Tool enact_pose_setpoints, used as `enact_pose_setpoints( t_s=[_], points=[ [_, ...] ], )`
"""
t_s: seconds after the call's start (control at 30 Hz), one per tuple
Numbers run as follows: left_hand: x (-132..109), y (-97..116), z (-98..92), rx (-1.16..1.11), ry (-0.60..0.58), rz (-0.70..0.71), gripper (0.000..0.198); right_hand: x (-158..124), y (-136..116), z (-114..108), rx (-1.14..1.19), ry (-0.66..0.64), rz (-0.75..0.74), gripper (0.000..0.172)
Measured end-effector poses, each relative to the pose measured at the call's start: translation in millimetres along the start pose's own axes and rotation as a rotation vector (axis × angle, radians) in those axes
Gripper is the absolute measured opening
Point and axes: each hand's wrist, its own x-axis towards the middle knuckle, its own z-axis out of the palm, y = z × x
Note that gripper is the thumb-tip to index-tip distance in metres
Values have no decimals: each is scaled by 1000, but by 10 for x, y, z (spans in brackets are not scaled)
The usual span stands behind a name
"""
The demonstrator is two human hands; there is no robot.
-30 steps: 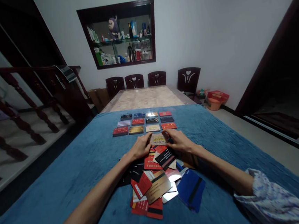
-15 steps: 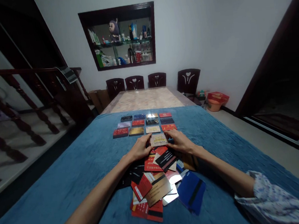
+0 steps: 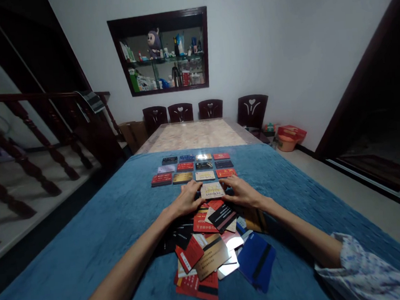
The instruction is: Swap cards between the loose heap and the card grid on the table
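The left hand [image 3: 189,199] and right hand [image 3: 239,192] pinch a pale card [image 3: 212,191] by its opposite short ends, thumbs nearer the body, probably to steady and square it. It sits between the loose cards [image 3: 212,256], heaped within easy reach, and three neat rows of cards [image 3: 184,167], whose gaps presumably separate them. The blue cloth [image 3: 106,242] on the counter [image 3: 193,134] likely limits sliding.
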Motion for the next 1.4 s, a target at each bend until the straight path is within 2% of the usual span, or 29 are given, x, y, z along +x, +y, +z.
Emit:
enact_pose_setpoints(
  t_s=[0.37, 0.57, 0.8, 1.0, 1.2, 1.4],
  points=[
    [-3, 69, -94, 117, -39, 80, 40, 80, 22, -48, -82, -49, -38, 34],
    [91, -42, -130, 146, -42, 76, 42, 250, 45, -160, -83, -78, -81, 30],
    [193, -136, -211, 181, -61, 41, 39, 424, 51, -169, -95, -82, -65, 24],
    [353, -197, -257, 204, -55, -6, 41, 581, 161, -139, -121, -102, -19, 23],
    [557, -305, -244, 264, -122, -44, 40, 759, 315, -113, -166, -173, 24, 20],
    [681, -335, -215, 323, -165, -95, 36, 877, 296, -171, -231, -261, 68, 23]
  ],
)
